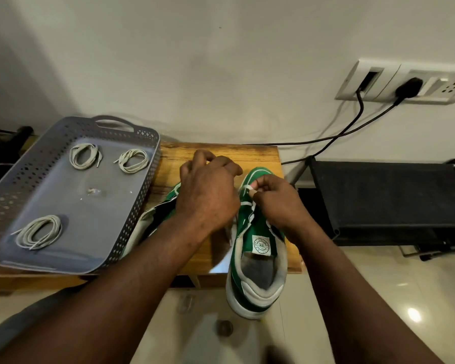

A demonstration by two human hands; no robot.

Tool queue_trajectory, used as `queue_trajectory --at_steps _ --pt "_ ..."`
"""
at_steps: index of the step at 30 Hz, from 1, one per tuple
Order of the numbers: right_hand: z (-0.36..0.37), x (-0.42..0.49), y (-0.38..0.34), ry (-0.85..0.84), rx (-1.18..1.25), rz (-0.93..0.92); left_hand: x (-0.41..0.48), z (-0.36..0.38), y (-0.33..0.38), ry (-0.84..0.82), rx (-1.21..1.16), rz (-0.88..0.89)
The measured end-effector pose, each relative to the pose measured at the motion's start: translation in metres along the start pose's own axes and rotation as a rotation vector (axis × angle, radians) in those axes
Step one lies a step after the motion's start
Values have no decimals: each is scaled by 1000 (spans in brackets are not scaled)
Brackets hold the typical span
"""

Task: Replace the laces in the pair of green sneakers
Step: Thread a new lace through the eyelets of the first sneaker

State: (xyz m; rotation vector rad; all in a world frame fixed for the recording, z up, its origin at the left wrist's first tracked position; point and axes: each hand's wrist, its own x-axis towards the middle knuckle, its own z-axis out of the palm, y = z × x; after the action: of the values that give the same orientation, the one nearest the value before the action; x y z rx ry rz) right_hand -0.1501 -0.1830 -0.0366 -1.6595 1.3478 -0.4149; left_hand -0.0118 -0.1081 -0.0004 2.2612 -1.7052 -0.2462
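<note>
A green sneaker [258, 261] with a white sole stands on the wooden table [221, 151], its heel past the front edge. My right hand [276, 203] pinches a white lace [246, 190] at the eyelets near the toe. My left hand [208, 190] hovers with curled fingers over the gap between the shoes; whether it holds a lace end is hidden. The second green sneaker [153, 222] lies on its side under my left forearm, mostly covered.
A grey perforated basket [139, 195] at the left holds three coiled pale laces [41, 232]. A black rack [392, 200] stands to the right of the table. Black cables [352, 127] run from a wall socket. The floor is glossy tile.
</note>
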Motion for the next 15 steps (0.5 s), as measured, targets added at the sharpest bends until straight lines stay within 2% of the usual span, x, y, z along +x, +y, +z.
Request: queue_trajectory --at_steps 2,5,13,15 --pt "-7 -4 -2 -124 187 48 4 5 2 -61 -121 -37" --pt "-11 -6 0 -219 204 11 7 11 3 -163 -94 -66" --pt "-4 -2 5 -143 226 -28 13 13 -8 -293 -376 -179" --pt "-4 -3 4 -133 223 -30 11 9 -9 -278 -467 -183"
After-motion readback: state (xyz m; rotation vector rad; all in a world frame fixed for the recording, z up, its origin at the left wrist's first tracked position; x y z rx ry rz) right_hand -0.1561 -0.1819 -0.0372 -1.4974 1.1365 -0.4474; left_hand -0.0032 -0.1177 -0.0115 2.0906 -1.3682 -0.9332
